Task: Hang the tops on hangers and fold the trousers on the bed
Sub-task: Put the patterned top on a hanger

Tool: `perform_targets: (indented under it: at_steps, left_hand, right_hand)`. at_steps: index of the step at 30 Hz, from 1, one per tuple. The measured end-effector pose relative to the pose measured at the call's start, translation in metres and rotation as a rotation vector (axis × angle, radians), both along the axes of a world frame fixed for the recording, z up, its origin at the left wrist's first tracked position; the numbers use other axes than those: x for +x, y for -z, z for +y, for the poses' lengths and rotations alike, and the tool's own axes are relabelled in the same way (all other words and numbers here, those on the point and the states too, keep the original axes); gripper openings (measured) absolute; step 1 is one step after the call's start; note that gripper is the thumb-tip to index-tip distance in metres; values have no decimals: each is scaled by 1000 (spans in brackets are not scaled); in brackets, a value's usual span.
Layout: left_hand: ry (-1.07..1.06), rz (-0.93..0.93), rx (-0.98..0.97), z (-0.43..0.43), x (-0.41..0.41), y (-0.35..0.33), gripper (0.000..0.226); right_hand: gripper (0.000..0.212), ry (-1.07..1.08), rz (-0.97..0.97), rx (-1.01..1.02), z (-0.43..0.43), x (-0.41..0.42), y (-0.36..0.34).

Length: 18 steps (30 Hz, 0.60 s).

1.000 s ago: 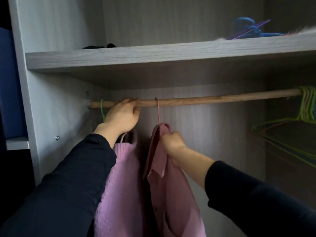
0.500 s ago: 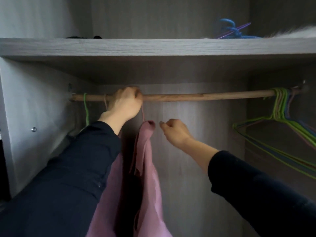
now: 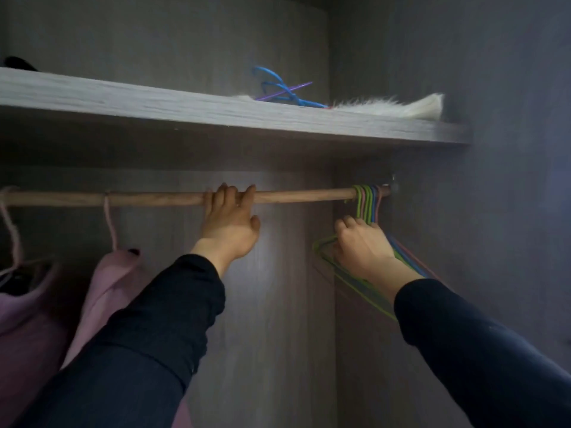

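Inside the wardrobe a wooden rail point(image 3: 154, 198) runs across. My left hand point(image 3: 228, 225) hangs from its middle, fingers hooked over it. At the rail's right end hang several empty wire hangers point(image 3: 367, 199), green, pink and blue. My right hand point(image 3: 360, 245) grips the green hanger point(image 3: 355, 281) just below the hooks. Two pink tops hang at the left: a pink shirt point(image 3: 108, 282) on a pink hanger and a lilac sweater point(image 3: 24, 319) at the frame's edge. No trousers or bed are in view.
A grey shelf point(image 3: 216, 111) spans above the rail, carrying blue and purple hangers point(image 3: 282, 91) and a white furry item point(image 3: 398, 106). The wardrobe's right wall point(image 3: 494, 211) stands close beside the hangers. Bare rail shows between the shirt and my left hand.
My view swung right. My left hand slid right along the rail away from the hung tops. My right hand left the pink shirt and took hold of the green hanger at the right end.
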<state>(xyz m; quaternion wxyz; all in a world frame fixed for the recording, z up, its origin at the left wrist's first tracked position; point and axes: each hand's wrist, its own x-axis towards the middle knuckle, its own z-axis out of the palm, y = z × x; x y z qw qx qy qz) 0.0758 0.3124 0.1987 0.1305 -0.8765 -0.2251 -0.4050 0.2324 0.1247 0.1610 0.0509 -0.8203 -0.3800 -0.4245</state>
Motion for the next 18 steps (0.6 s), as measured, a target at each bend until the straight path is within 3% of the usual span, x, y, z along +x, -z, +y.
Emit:
perform_targets:
  at_steps: [3,8,13,18]
  left_hand:
    - [-15,-68,71,8,7,10,67]
    - [8,-144,101,10,12,14,66]
    - [-12,-143,99,8,10,15,67]
    - [-19,-135,82,5,10,14,67]
  right_hand:
    - [38,112,23,40,-13,18,3]
    - [29,159,30,6,-15,28,6]
    - [9,60,230,56,-14,21,-15]
    - [15,-124,450,274,-6,9,-41]
